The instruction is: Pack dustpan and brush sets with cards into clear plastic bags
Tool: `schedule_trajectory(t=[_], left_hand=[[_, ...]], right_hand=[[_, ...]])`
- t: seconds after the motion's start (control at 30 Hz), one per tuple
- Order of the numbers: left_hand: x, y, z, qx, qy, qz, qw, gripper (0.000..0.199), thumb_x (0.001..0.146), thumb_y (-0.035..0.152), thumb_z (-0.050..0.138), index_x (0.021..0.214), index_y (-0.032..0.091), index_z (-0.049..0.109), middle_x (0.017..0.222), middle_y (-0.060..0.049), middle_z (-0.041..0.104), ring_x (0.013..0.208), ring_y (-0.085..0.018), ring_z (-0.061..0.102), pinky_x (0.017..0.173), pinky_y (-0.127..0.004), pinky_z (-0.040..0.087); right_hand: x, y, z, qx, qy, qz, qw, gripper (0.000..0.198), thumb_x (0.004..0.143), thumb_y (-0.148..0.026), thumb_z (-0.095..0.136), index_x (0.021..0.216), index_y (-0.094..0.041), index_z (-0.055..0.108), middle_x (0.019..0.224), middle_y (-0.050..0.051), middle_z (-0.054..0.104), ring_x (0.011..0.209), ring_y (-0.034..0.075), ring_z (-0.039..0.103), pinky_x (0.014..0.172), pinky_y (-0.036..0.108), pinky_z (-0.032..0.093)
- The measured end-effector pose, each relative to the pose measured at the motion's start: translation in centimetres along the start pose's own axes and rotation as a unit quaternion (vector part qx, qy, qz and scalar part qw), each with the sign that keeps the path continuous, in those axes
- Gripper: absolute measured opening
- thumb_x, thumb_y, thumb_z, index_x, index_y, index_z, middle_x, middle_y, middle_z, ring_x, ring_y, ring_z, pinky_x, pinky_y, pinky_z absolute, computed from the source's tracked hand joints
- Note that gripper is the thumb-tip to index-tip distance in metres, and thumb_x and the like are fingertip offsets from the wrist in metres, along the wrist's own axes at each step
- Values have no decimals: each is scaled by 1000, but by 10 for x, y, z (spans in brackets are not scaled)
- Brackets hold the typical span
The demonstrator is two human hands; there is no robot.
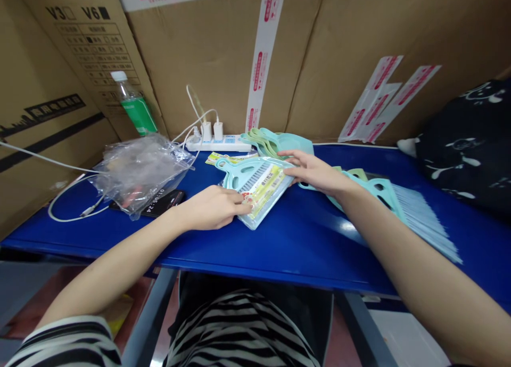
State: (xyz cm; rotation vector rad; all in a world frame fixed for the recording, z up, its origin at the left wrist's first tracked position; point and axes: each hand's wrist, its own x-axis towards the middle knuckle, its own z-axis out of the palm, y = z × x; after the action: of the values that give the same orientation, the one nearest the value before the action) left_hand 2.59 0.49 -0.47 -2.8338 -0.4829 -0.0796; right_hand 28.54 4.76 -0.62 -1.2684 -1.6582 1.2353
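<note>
A light-blue dustpan and brush set (248,178) in clear plastic wrap lies slanted on the table in front of me. Its yellow label card (268,185) faces up. My left hand (217,207) is closed on the lower left edge of the pack, fingertips over the card's end. At the upper right edge, my right hand (313,170) grips the pack with its fingers reaching over the top; its thumb is partly hidden. Behind the pack sit several stacked blue and green dustpans (295,142). Blue brushes with pale bristles (425,215) lie beyond my right forearm, which partly covers them.
On the blue table (279,255), a crumpled clear plastic bag (143,164) partly covers a phone (170,203). A power strip (223,143) with chargers and cables, and a green-labelled bottle (136,108), stand behind. Cardboard (223,52) walls the back; a black patterned fabric item (471,148) sits right.
</note>
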Motion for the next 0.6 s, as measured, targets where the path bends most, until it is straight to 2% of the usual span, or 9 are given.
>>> schedule_trajectory(t=[0.1,0.23,0.3,0.43,0.6], left_hand=[[1,0,1,23,11,12,1000,15,84,11,50,94,20,58,85,-2,66,72,-15,61,61,-26,44],[0,1,2,59,35,24,997,14,87,13,49,94,19,58,87,-2,67,76,-15,62,62,-27,45],[0,2,4,74,52,28,995,13,89,14,47,93,19,58,86,-2,66,74,-15,62,61,-27,45],[1,2,7,98,72,33,992,16,93,14,43,92,19,58,82,-1,65,70,-14,60,58,-26,43],[2,2,7,122,106,15,987,20,94,13,38,95,18,57,75,0,63,66,-14,58,57,-27,43]], right_hand=[[-1,-3,7,95,-16,31,995,41,75,-14,64,114,-22,57,100,5,68,89,17,66,79,32,59],[-2,0,26,177,-73,35,981,26,77,-17,65,103,-21,64,103,7,71,98,20,66,91,38,55],[-3,3,37,196,-86,47,976,23,77,-18,66,99,-21,65,105,8,72,99,21,67,93,41,54],[-7,6,51,225,-93,53,968,28,74,-13,67,101,-21,63,111,7,71,102,22,66,94,44,54],[-7,4,48,227,-66,42,971,30,73,-11,66,101,-23,61,114,7,70,108,24,64,95,47,52]])
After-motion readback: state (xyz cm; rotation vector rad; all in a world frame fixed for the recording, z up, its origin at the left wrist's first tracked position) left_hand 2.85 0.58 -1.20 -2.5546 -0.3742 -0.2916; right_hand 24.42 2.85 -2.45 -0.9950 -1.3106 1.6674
